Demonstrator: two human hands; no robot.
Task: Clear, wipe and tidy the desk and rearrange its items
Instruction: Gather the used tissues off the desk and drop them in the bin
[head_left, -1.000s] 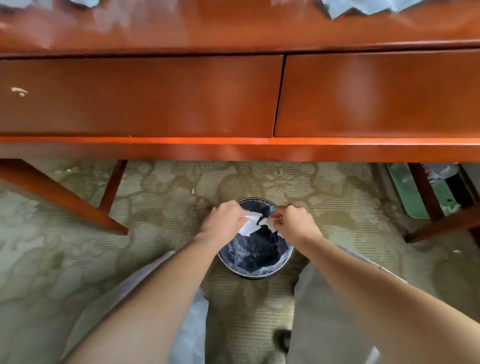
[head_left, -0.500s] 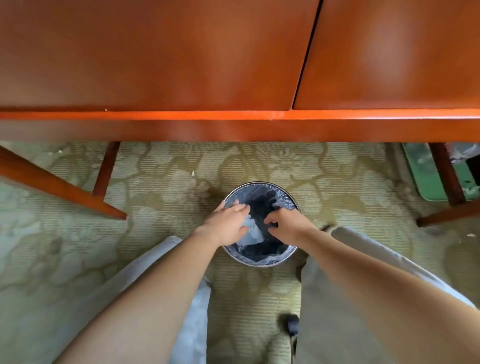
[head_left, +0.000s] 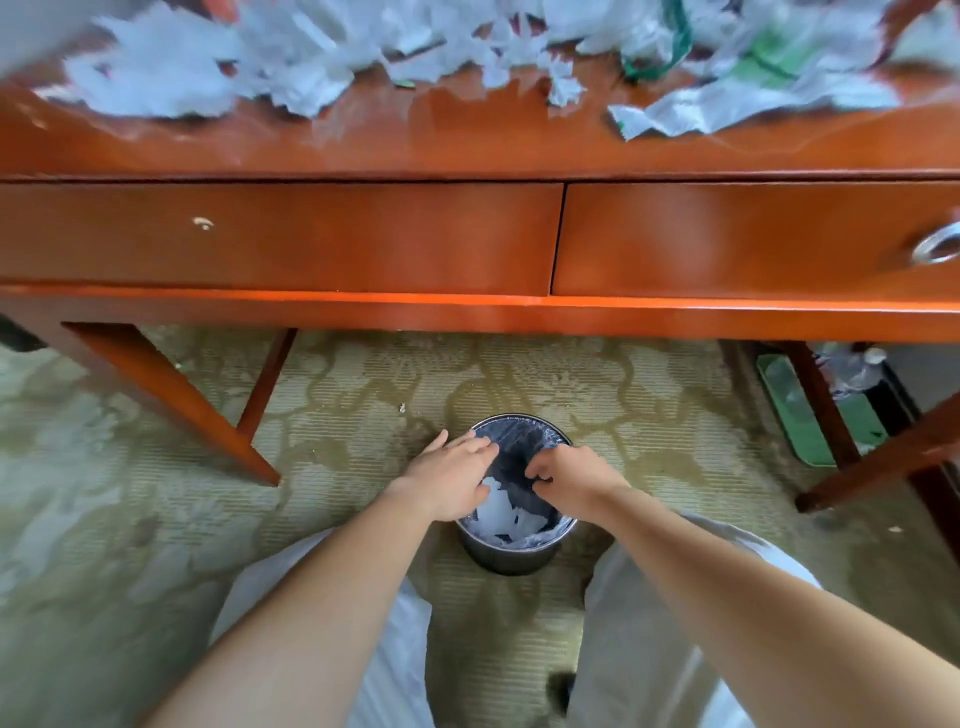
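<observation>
A small round metal bin (head_left: 511, 558) with a dark plastic liner stands on the carpet under the wooden desk (head_left: 467, 140). White paper scraps (head_left: 501, 514) lie inside it. My left hand (head_left: 447, 480) hovers over the bin's left rim with its fingers stretched out and nothing in it. My right hand (head_left: 571, 483) is over the right rim, fingers loosely curled downward, and I see nothing held in it. Many torn white and green paper pieces (head_left: 311, 57) are strewn along the desk top, blurred.
Two shut drawers front the desk; the right one has a metal ring handle (head_left: 937, 249). A slanted desk leg (head_left: 171, 395) stands left of the bin, another leg (head_left: 883, 457) to the right. A green flat object (head_left: 795, 410) lies on the patterned carpet at right. My knees flank the bin.
One second ago both hands held a white paper piece over the bin; it has dropped in and the fingers have let go. The view has tilted up, and the littered desk top shows.
</observation>
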